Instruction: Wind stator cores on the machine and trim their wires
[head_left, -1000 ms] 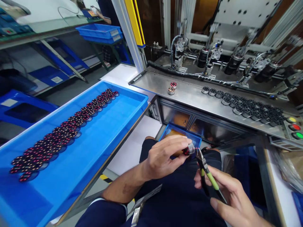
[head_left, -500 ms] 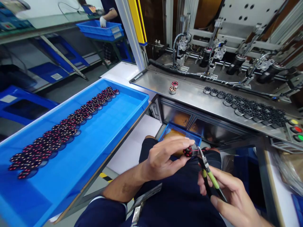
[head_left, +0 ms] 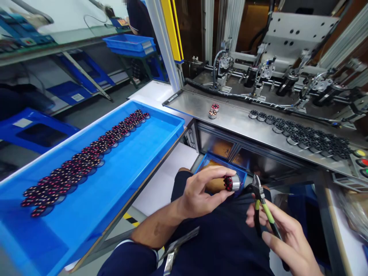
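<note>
- Factory bench of brushed steel (head_left: 238, 124) is running across the upper view, with a fixtured machine (head_left: 287, 38) standing behind it and coloured buttons (head_left: 360, 153) sitting at its right end.
- Left hand (head_left: 198, 193) is pinching a small wound motor part (head_left: 231, 183) between thumb and fingertips, closed narrowly round its silver body. It is hovering over the lap, just in front of a small blue bin (head_left: 221, 163) under the bench.
- Right hand (head_left: 287, 237) is gripping green-handled cutters (head_left: 263, 209), fingers wrapping the handles. The tips are pointing up just beside the part, not touching it; how the jaws are standing is too small to tell.
- Long blue tray (head_left: 138, 153) on the left is holding a dense row of wound parts (head_left: 86, 159) like the one in hand.
- Two loose parts (head_left: 214, 111) are sitting together on the bench, and a cluster of dark ring parts (head_left: 310, 136) is lying toward the right.
- Work seems to be well underway: many pieces are lying in the tray and one is being handled. Whether the dark cluster is waiting or finished cannot be told.
- Far behind, another person (head_left: 138, 15) is standing at a blue crate (head_left: 130, 44).
</note>
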